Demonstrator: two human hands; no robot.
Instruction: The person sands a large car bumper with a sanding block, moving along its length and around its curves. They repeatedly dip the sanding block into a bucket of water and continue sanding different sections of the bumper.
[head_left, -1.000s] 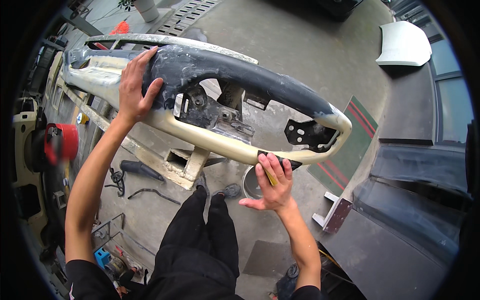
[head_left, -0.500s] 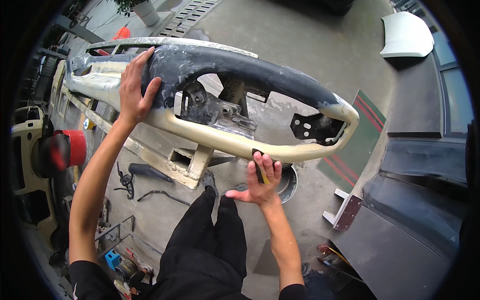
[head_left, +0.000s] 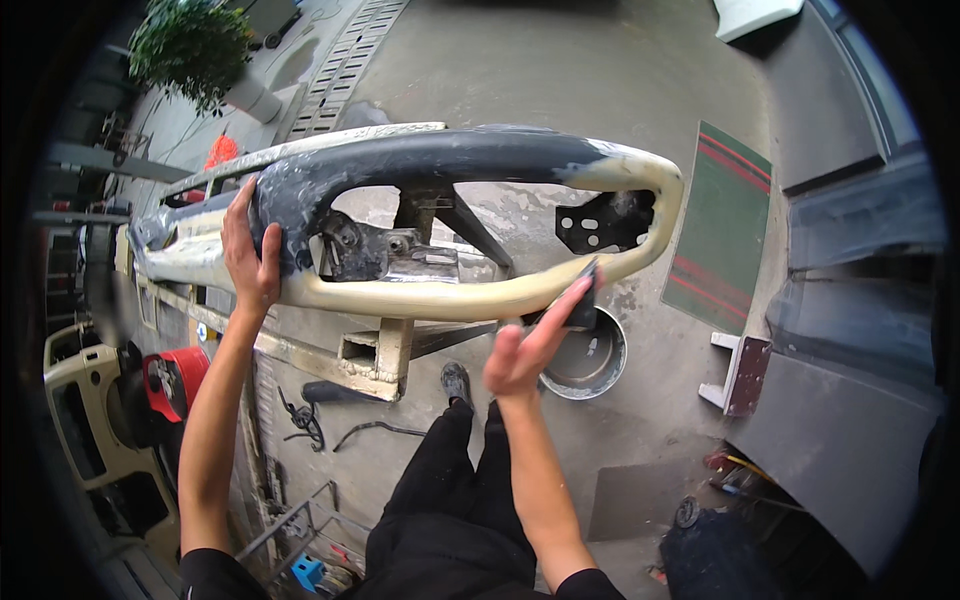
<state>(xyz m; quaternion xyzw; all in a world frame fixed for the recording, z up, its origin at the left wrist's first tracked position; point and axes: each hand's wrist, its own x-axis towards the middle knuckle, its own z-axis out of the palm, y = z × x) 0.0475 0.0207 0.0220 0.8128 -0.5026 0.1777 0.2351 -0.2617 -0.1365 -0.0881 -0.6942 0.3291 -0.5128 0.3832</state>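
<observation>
While below bumper [head_left: 430, 300], open bucket [head_left: 614, 345].

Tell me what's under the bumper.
Part of a pale metal stand shows beneath the bumper; the bumper covers other parts of it, so those cannot be seen.

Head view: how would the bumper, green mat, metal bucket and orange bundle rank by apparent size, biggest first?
Largest to smallest:
1. Bumper
2. Green mat
3. Metal bucket, partly covered
4. Orange bundle
</observation>
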